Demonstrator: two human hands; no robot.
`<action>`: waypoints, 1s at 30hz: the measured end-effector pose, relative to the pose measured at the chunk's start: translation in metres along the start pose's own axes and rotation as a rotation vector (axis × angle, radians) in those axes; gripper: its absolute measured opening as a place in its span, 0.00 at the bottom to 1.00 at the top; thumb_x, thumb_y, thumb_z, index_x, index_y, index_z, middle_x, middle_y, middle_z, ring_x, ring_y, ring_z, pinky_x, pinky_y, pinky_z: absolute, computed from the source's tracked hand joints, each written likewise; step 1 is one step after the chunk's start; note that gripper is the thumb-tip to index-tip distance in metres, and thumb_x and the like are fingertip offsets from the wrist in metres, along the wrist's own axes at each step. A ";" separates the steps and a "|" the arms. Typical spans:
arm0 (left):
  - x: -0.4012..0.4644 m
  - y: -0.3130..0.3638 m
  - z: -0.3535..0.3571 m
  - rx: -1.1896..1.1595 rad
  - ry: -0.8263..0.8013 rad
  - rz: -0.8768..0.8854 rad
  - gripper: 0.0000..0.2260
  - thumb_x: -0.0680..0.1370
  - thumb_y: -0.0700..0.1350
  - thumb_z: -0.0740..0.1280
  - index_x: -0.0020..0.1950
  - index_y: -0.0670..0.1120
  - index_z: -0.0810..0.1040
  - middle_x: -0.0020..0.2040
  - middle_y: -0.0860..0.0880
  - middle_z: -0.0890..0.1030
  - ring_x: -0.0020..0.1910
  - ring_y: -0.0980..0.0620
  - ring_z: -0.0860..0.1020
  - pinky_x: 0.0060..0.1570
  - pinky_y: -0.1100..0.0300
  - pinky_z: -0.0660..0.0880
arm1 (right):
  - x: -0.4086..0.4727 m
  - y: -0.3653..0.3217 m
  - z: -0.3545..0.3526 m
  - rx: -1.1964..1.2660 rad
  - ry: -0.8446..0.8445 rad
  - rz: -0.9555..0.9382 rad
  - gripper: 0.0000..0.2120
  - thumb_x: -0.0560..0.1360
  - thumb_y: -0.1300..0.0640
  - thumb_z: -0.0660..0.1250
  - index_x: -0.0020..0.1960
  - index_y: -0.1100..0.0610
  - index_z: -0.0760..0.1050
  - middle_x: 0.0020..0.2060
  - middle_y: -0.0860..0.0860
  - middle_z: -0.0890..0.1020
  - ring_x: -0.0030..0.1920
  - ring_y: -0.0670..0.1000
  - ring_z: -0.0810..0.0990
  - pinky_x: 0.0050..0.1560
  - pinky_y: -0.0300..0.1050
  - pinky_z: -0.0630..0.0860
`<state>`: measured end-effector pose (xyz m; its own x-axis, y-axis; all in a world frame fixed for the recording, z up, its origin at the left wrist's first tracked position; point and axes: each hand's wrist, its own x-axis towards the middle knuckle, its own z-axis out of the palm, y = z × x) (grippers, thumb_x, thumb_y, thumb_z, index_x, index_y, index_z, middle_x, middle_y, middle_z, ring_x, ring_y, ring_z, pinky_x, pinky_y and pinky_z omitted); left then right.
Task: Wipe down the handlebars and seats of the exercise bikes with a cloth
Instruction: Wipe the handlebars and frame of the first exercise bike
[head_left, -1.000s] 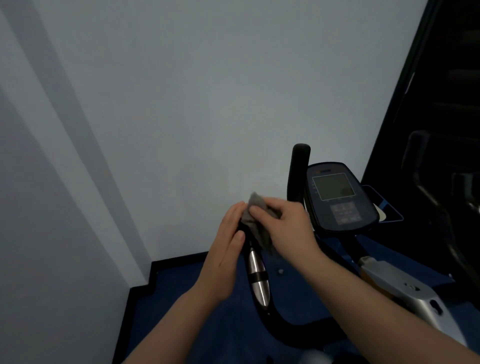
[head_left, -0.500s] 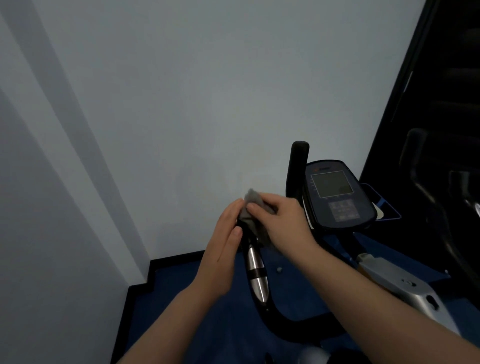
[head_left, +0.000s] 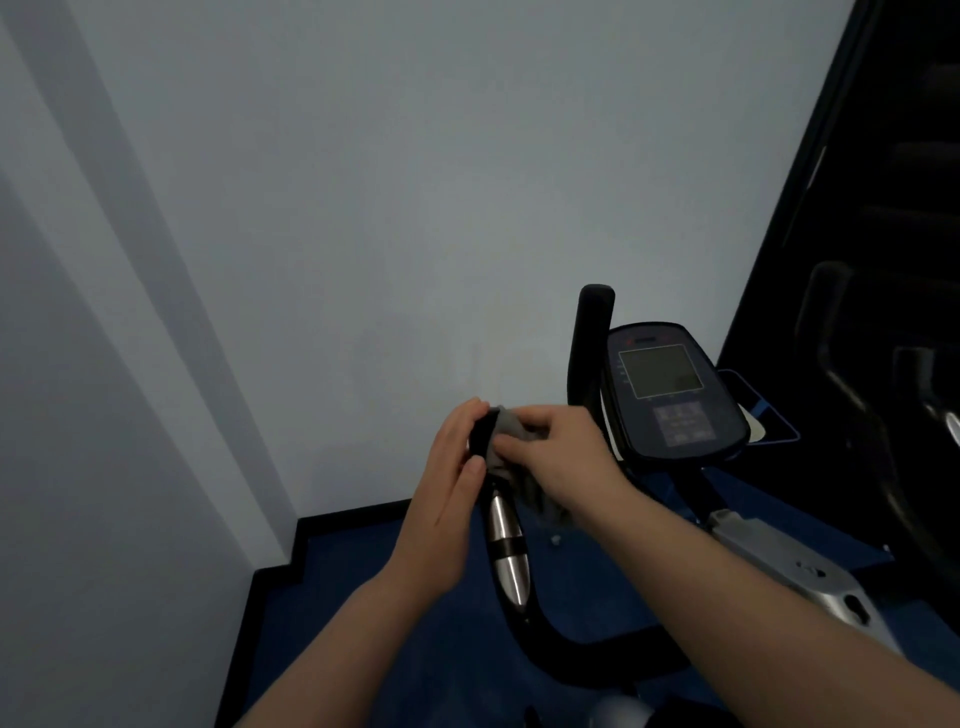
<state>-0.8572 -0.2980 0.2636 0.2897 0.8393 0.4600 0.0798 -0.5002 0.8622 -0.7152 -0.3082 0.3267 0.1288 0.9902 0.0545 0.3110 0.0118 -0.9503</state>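
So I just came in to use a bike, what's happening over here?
A person is wiping an exercise bike. Their right hand holds a grey cloth against the top of the black left handlebar grip, and their left hand rests flat against the grip's other side. The shiny metal sensor lower on that bar is uncovered. The other black upright grip and the dark console with a grey screen are untouched.

Console (head_left: 670, 389) crowds the right; open space left toward wall (head_left: 311, 260).
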 end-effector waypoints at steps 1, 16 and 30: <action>0.000 0.000 0.000 0.003 -0.002 0.000 0.21 0.81 0.53 0.54 0.74 0.55 0.61 0.74 0.58 0.64 0.75 0.56 0.61 0.73 0.61 0.59 | -0.004 0.002 0.005 0.004 0.010 -0.005 0.07 0.73 0.60 0.72 0.49 0.52 0.84 0.40 0.48 0.86 0.44 0.47 0.84 0.50 0.44 0.81; -0.001 0.000 0.002 0.034 0.013 -0.001 0.20 0.81 0.53 0.53 0.74 0.57 0.61 0.75 0.58 0.64 0.75 0.57 0.61 0.74 0.56 0.59 | -0.026 0.011 0.018 -0.094 0.041 0.006 0.05 0.72 0.50 0.73 0.45 0.51 0.82 0.35 0.46 0.84 0.37 0.43 0.83 0.41 0.43 0.81; -0.001 -0.002 0.000 0.036 0.010 -0.008 0.20 0.82 0.52 0.53 0.74 0.56 0.61 0.76 0.58 0.63 0.75 0.57 0.60 0.75 0.56 0.57 | -0.038 0.009 0.017 -0.201 0.072 -0.005 0.13 0.74 0.46 0.71 0.48 0.51 0.69 0.39 0.45 0.80 0.38 0.42 0.79 0.36 0.37 0.73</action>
<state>-0.8575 -0.2978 0.2612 0.2789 0.8456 0.4551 0.1164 -0.5002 0.8581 -0.7330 -0.3436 0.3109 0.1913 0.9776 0.0876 0.4926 -0.0184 -0.8701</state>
